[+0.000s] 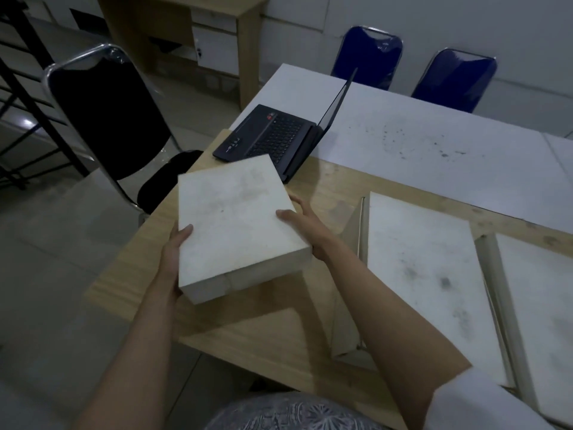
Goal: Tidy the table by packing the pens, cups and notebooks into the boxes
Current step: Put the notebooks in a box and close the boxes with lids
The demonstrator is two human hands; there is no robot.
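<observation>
Head view: closed flat white cardboard box gripped by both hands over counter's left edge. Likely stowing step; next, probably setting down flat.

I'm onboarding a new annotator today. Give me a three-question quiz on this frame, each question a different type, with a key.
1. True or false: both hands grip the white box.
2. What lies just beyond the box? A) laptop B) kettle C) lamp
3. Fill in: two ____ chairs stand behind the table.

Key: 1 true: left hand and right hand hold opposite sides. 2 A. 3 blue.
</observation>
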